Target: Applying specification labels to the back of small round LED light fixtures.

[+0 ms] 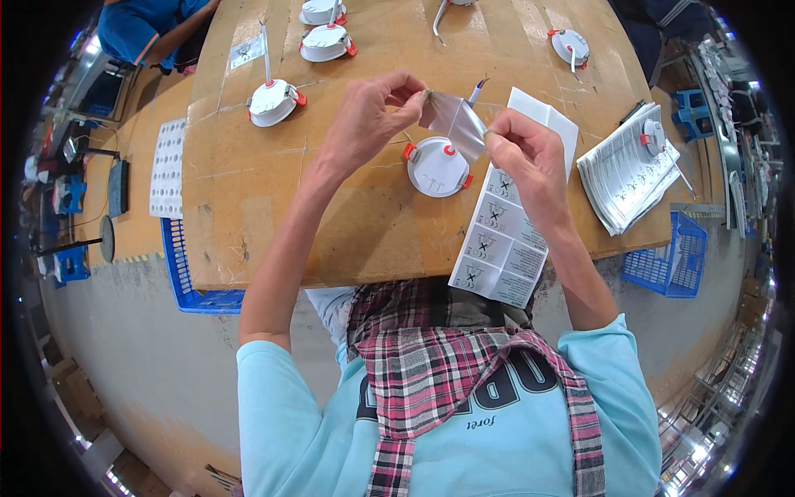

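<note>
Both my hands are stretching a small silvery-white label (455, 124) between them. My left hand (377, 116) pinches its left edge between thumb and fingertips. At its right edge my right hand (528, 157) is closed in a pinch. Just below lies a round white downlight (439, 170) with red spring clips, flat on the table. Its white cable (474, 93) stands up behind the label, bare wire ends at the top. Partly under my right hand rests a long sheet of printed labels (497, 240), reaching over the table's near edge.
Several more downlights stand about the brown table (331, 240), one (273, 103) at the left with its cable upright. A stack of printed sheets (625, 174) at the right carries another downlight (653, 137). Blue crates (667, 257) flank the table. Another person's arm (178, 37) shows at the far left.
</note>
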`<state>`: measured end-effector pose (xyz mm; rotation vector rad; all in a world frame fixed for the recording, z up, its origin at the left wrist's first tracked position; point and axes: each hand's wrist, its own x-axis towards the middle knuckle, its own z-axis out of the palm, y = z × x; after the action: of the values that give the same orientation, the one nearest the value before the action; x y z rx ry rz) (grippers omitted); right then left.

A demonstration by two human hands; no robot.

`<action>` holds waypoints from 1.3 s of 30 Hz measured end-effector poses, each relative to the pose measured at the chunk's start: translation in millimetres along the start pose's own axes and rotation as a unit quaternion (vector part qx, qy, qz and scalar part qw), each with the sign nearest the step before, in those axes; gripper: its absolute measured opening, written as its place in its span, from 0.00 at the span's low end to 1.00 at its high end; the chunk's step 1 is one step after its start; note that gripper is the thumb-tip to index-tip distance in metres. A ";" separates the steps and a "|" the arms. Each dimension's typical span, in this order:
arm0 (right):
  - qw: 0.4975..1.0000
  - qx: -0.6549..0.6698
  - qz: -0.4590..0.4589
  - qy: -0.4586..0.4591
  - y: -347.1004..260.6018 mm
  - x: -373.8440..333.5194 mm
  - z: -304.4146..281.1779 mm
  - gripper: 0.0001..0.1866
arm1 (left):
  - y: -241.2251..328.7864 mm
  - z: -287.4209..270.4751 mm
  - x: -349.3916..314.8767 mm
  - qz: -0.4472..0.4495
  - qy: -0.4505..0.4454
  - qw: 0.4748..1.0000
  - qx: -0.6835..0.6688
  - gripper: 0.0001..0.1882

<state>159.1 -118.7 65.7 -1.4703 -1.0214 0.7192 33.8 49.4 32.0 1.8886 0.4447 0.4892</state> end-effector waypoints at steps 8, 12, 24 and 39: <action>0.999 0.046 0.026 -0.012 -0.1 -9.8 -5.0 0.08 | -18.9 1.7 15.9 0.086 0.038 0.989 0.117 0.05; 0.993 0.106 0.052 -0.017 4.6 -11.1 -7.4 0.08 | -23.4 6.6 23.9 0.137 0.019 0.977 0.165 0.06; 0.994 0.089 0.056 -0.001 -1.3 -10.8 0.4 0.09 | -31.5 31.5 -21.3 -0.059 0.022 0.937 -0.342 0.27; 0.996 0.045 0.063 -0.048 0.2 -11.3 9.7 0.14 | -7.3 40.6 -65.3 0.020 0.094 0.911 -0.402 0.35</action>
<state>145.7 -124.4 62.7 -1.4417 -0.9622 0.9218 -0.5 -13.7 3.5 1.0568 0.2649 0.7494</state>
